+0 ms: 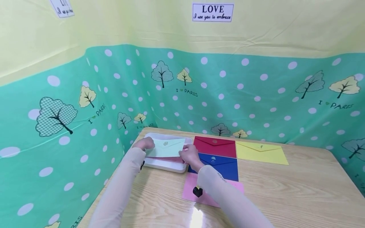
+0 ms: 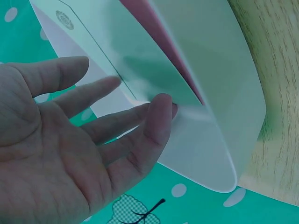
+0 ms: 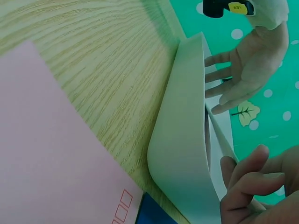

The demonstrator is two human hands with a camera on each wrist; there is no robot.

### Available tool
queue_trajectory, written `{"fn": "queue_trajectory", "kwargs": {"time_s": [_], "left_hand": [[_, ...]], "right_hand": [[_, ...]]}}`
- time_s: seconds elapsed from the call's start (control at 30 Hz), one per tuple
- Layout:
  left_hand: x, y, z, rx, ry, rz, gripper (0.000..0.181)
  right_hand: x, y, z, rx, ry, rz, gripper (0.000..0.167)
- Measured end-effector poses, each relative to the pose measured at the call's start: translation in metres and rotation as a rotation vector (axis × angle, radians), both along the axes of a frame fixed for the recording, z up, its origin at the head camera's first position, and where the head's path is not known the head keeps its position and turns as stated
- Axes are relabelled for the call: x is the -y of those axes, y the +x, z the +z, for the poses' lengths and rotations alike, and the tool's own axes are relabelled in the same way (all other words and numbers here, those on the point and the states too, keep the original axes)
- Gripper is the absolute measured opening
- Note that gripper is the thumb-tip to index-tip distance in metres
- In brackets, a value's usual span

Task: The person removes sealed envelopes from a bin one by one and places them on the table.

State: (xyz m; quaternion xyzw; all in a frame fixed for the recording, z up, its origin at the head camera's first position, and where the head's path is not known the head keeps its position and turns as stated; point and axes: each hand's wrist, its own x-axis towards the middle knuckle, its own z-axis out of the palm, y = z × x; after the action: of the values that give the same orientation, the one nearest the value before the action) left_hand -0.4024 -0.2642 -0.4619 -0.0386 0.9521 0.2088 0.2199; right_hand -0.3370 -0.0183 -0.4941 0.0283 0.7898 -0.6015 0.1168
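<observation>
A mint green envelope point(image 1: 165, 148) with a round seal lies over the white tray point(image 1: 162, 165), its flap side up. A dusky pink envelope point(image 1: 178, 159) shows beneath its near edge. At the mint envelope's left end is my left hand point(image 1: 144, 144); in the left wrist view its fingers are loosely spread, with fingertips at the envelope. My right hand point(image 1: 189, 154) pinches the envelope's right end near the lower corner. Curled fingers of that hand point(image 3: 257, 186) show in the right wrist view beside the tray wall point(image 3: 182, 121).
Right of the tray, a red envelope point(image 1: 214, 148), a blue envelope point(image 1: 225, 167) and a pink envelope point(image 1: 212, 202) lie in a column, with a yellow envelope point(image 1: 265, 153) beside the red one. A polka-dot curtain point(image 1: 242, 95) borders the wooden table point(image 1: 299, 190).
</observation>
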Motion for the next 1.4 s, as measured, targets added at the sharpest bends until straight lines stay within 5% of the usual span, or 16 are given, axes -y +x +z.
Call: {"fn": "queue_trajectory", "kwargs": {"time_s": [0.2,0.63,0.77,1.0,1.4], "left_hand": [[-0.001,0.003,-0.001,0.025,0.116,0.088,0.062],[-0.01,0.012,0.003,-0.017,0.2,0.143,0.067],[-0.014,0.014,0.003,-0.051,0.14,0.085,0.065],[-0.02,0.019,0.001,-0.073,0.169,0.089,0.065],[-0.031,0.027,0.008,-0.15,0.128,-0.017,0.061]], "right_hand": [[-0.003,0.0,0.0,-0.014,0.028,-0.059,0.021],[-0.022,0.002,0.003,0.017,-0.023,-0.073,0.022],[-0.031,0.004,0.003,0.009,-0.041,-0.091,0.023],[-0.043,0.006,0.003,-0.01,-0.079,-0.135,0.025],[-0.064,0.011,0.001,0.02,-0.052,-0.152,0.033]]}}
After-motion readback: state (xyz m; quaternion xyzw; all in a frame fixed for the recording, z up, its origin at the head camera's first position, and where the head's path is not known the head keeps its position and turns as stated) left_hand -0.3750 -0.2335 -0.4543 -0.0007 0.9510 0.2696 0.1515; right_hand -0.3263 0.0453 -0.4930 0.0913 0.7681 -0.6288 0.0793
